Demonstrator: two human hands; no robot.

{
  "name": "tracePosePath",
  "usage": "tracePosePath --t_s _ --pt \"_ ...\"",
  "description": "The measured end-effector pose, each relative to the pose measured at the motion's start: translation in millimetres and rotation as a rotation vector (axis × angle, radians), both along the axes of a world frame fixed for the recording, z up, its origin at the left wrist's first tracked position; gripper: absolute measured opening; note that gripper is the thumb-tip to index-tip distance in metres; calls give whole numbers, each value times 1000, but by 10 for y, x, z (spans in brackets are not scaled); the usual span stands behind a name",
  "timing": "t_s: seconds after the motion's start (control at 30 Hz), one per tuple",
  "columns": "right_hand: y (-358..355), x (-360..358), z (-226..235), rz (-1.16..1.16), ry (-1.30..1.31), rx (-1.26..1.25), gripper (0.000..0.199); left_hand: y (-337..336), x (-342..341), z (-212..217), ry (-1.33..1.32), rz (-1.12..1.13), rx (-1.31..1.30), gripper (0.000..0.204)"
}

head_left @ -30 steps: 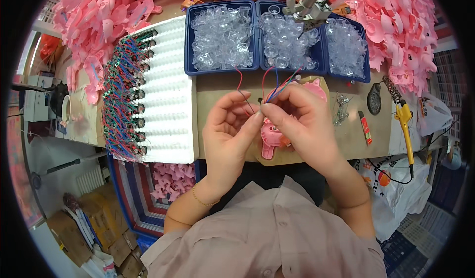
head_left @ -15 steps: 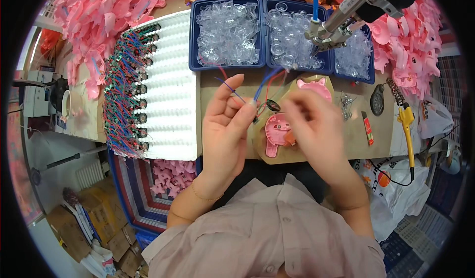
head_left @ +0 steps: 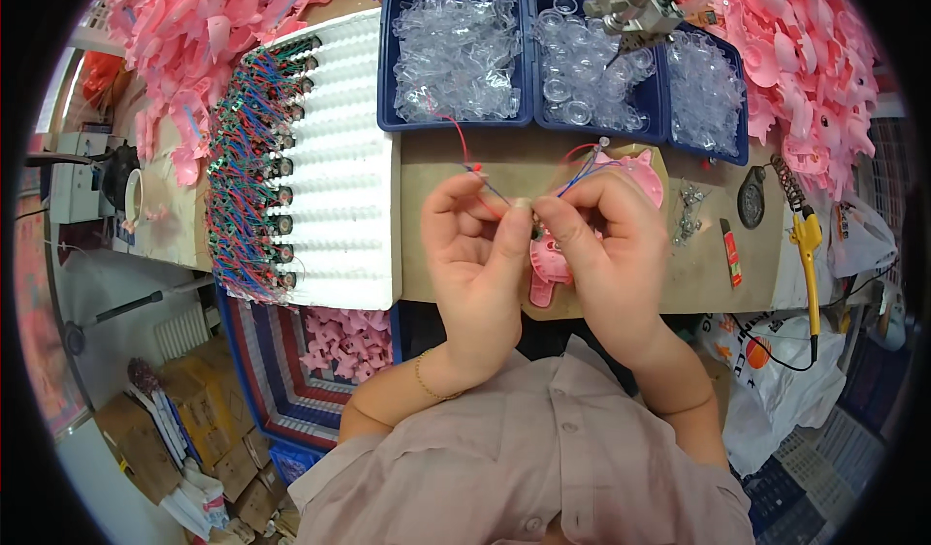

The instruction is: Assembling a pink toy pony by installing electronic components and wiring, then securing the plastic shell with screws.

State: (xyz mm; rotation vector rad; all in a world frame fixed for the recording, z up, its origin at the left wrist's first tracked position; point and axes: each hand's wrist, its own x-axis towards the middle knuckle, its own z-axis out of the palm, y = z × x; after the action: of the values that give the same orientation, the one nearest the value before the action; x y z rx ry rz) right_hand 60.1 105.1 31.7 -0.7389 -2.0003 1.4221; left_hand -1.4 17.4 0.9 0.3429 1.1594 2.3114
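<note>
Pinching of the coloured wires (head_left: pixel 568 186) is now shared: the right hand (head_left: pixel 619 259) has been brought back beside the left hand (head_left: pixel 478 272), fingers of both closed on them, apparently steadying them right of the white tray (head_left: pixel 344 157).

Below the right end of the desk (head_left: pixel 698 278), a white plastic bag (head_left: pixel 790 390) carries bold dark capital letters, cut off by folds, beside a round red-and-orange emblem (head_left: pixel 754 354). A smaller whitish bag (head_left: pixel 865 240), beyond the desk's right edge, shows small dark print, too small to read. On the desk, toward its front right corner, the red body of a slim red-and-black tool (head_left: pixel 732 254) bears pale marks, also too small to read. No whole word or number is legible anywhere.
</note>
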Motion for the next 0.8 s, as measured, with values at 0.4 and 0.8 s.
tracePosePath --t_s 0.4,0.8 --pt "315 -93 257 338 96 -158 12 -169 -411 160 270 -106 -281 17" --pt "373 -51 209 255 114 -641 16 -183 -463 196 632 -297 -355 10"
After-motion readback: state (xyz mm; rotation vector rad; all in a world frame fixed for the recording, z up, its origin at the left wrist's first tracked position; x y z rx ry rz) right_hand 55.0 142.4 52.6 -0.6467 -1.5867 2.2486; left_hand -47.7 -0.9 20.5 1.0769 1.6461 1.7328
